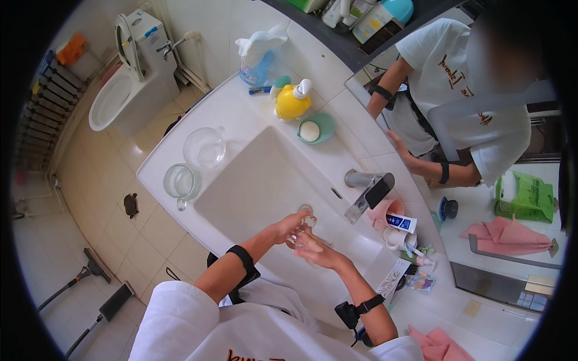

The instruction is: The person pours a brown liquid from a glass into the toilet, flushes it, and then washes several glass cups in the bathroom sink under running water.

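Observation:
My left hand (291,225) and my right hand (320,251) are together above the near right part of the white sink basin (253,189). Between them is a clear glass vessel (309,220), gripped by the left fingers, with the right hand wrapped against its lower side. Fingers and transparency hide its full shape. The chrome faucet (370,194) points toward the hands from the right. On the counter's left side stand a glass mug (181,182) and a wider clear glass cup with a handle (205,148).
A yellow pump bottle (292,103), a soap dish (323,128) with white soap and a blue bottle (257,67) line the back. A pink cup (384,212) and toothpaste tube (401,222) crowd the right. A mirror (433,135) rises alongside. A small turtle (131,205) is on the floor.

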### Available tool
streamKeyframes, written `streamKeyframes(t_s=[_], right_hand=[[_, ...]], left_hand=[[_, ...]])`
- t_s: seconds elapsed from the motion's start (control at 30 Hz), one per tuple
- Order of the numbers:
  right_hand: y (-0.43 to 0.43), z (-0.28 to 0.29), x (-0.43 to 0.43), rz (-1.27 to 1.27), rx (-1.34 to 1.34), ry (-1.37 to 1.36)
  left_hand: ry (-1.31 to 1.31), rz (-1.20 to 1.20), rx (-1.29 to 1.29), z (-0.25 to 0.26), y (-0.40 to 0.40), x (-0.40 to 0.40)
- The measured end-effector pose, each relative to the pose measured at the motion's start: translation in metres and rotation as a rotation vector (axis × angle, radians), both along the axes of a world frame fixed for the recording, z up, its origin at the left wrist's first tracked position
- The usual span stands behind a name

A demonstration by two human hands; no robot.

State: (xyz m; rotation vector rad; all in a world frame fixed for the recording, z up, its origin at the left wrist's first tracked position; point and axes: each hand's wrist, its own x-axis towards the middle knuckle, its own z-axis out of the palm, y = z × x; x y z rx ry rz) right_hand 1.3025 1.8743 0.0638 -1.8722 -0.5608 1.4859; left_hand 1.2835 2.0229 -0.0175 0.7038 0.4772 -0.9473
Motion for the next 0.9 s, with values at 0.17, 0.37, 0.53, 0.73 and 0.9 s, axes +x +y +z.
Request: streamKeyframes(t_s=[0.17, 0.37, 0.53, 0.73, 0.9], right_hand=[[0.001, 0.004, 0.011, 0.251, -0.046, 0.008], [-0.003, 0.001, -0.001, 0.384, -0.001, -0.189], [0.006, 0.032, -0.012, 0.654, -0.044, -0.640], [0.005, 0.022, -0.003, 0.900, -0.060, -0.822], [0.008, 0.024, 0.007, 0.875, 0.099, -0.741]], left_hand=[[0.039, 0.000, -0.007, 0.001, -0.004, -0.004], [0.002, -0.047, 0.019, 0.005, -0.005, -0.002], [-0.027, -0.145, 0.010, 0.002, -0.003, 0.007], [0.017, -0.183, 0.063, 0.022, 0.003, 0.018], [0.015, -0.156, 0.070, 0.024, 0.006, 0.018]])
